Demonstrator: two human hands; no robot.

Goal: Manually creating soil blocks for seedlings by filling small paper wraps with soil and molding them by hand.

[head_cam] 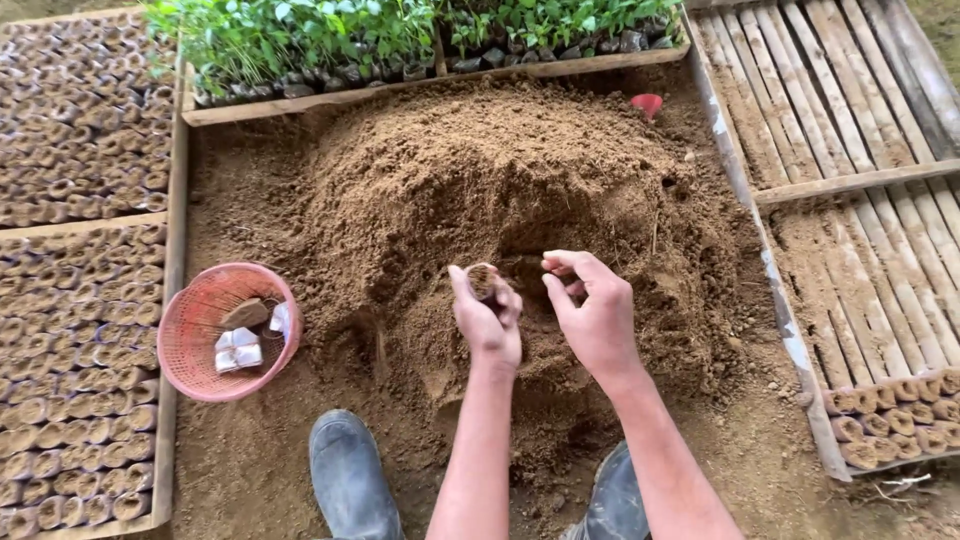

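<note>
On the soil heap [480, 190] the left hand [487, 318] grips a small soil-filled bag [483, 281], the right hand [590, 312] pinching soil beside it; filling looks nearly done, topping calls for a gentle press.

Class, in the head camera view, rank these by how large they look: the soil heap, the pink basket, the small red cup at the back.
1. soil heap
2. pink basket
3. red cup, partly buried and farther from the camera, so its true size is unsure.
</note>
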